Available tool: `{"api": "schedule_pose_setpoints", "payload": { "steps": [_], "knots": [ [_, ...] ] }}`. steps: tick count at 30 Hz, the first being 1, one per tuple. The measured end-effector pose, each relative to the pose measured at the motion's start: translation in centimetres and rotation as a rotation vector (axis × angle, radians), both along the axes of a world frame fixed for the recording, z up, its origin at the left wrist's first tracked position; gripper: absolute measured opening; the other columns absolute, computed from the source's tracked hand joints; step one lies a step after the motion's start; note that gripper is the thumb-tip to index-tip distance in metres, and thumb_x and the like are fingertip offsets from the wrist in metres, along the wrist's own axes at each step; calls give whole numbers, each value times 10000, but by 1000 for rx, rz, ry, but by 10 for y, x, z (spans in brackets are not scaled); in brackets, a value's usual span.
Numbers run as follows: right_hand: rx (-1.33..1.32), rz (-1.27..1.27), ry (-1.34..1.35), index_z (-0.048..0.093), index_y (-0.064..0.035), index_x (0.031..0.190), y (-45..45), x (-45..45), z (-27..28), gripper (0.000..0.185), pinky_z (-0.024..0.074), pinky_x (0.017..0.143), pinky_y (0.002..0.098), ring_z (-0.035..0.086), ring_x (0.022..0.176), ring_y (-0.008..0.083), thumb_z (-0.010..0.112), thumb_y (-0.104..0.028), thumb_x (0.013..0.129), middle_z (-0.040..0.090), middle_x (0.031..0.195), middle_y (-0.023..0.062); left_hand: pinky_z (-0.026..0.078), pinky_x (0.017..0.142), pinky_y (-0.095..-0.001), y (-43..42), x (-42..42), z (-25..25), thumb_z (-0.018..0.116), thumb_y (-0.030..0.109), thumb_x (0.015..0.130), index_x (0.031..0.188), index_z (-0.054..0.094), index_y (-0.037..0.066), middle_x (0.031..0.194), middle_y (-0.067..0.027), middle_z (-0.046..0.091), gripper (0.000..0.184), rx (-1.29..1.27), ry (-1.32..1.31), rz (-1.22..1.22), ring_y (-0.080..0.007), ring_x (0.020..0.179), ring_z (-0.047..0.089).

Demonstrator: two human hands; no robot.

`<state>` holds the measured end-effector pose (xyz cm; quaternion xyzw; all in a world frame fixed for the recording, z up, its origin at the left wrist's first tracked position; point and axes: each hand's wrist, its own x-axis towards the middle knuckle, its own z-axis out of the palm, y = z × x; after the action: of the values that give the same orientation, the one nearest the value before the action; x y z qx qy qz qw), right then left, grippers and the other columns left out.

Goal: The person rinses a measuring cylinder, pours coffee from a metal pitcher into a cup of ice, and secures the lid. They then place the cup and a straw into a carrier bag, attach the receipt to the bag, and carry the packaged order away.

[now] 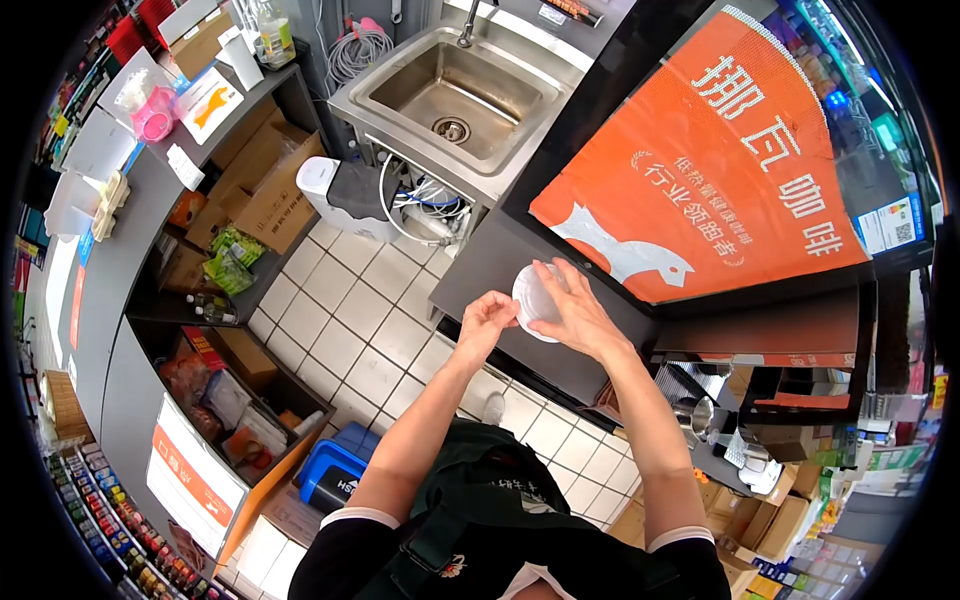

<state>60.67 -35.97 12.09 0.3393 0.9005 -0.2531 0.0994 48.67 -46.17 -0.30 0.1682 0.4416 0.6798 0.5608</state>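
I'm holding a round white item (533, 305) between both hands, out in front of my chest and over the dark counter (475, 280); I'm not able to tell whether it is a lid or a cup. My left hand (487, 322) is pinching, thumb and forefinger meeting at the item's left edge, other fingers curling in. My right hand (580, 312) is gripping from the opposite side, fingers spreading across its upper face and right rim. Both forearms are reaching forward, bare below short dark sleeves (684, 537). Ahead and to the right, an orange sign (690, 180) with white lettering is leaning over the counter. Ahead and to the left, a steel sink (395, 80) is standing with its tap (466, 30) at the back; pale hoses (392, 205) are looping below. A blue bin (335, 485) is sitting on the tiles (365, 310), left of my body.
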Motion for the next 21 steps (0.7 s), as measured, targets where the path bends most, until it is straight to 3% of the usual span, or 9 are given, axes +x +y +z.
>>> {"api": "schedule_pose_setpoints", "payload": {
  "steps": [15, 18, 20, 21],
  "knots": [
    [118, 75, 37, 289, -153, 1413, -2, 3, -5, 859, 307, 1085, 406, 228, 1343, 342, 750, -297, 702, 196, 1462, 157, 491, 736, -259, 0, 0, 4, 601, 172, 898, 837, 579, 82, 814, 25, 597, 110, -26, -46, 40, -64, 767, 562],
    [136, 74, 66, 297, -153, 1407, -3, 4, -9, 850, 312, 1081, 407, 247, 1329, 349, 750, -282, 700, 215, 1445, 161, 498, 746, -266, 0, 0, 0, 588, 146, 897, 894, 590, 72, 832, 20, 599, 74, -41, -79, 47, -77, 791, 573],
    [117, 73, 105, 305, -156, 1401, -1, 6, -9, 842, 319, 1077, 414, 265, 1311, 353, 751, -266, 695, 235, 1424, 161, 491, 795, -300, 1, -1, -4, 647, 90, 818, 1037, 573, 65, 940, -14, 594, 232, -51, -90, 19, -122, 910, 569],
    [119, 72, 105, 305, -156, 1401, 1, 6, -9, 842, 319, 1077, 414, 265, 1311, 353, 751, -266, 695, 235, 1424, 161, 491, 795, -300, 3, 1, -8, 647, 90, 818, 1037, 573, 65, 940, -14, 594, 232, -50, -90, 18, -122, 910, 569]
  ]
}}
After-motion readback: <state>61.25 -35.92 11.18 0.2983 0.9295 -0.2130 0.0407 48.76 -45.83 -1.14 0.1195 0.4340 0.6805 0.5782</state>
